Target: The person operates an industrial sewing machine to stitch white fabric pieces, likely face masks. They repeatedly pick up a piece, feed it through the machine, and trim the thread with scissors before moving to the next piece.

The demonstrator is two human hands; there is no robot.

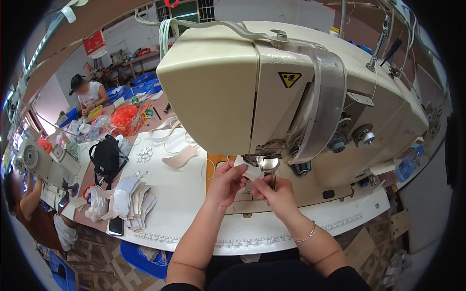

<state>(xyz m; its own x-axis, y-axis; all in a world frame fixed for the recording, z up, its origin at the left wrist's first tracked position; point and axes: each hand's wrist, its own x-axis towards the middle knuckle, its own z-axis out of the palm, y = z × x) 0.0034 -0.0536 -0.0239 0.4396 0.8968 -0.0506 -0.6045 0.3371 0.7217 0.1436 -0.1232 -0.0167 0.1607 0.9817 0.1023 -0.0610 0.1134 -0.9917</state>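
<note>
A large cream sewing machine (208, 92) stands right in front of me. Under its needle area lies a small white piece of material (250, 169), partly hidden by my fingers and the machine head. My left hand (224, 184) pinches the left side of this piece between thumb and fingers. From the right, my right hand (279, 195) is closed at the piece's near edge, thumb on top. Just beyond the right fingertips is a shiny metal part (270, 165) of the machine. The needle itself I cannot make out.
Left of my arms, a stack of cut white pieces (133, 201) lies on the white table (182, 213), beside a phone (116, 226) and a black bag (108, 157). A beige piece (179, 157) lies farther back. Below the table is a blue bin (141, 259). Two people work at left.
</note>
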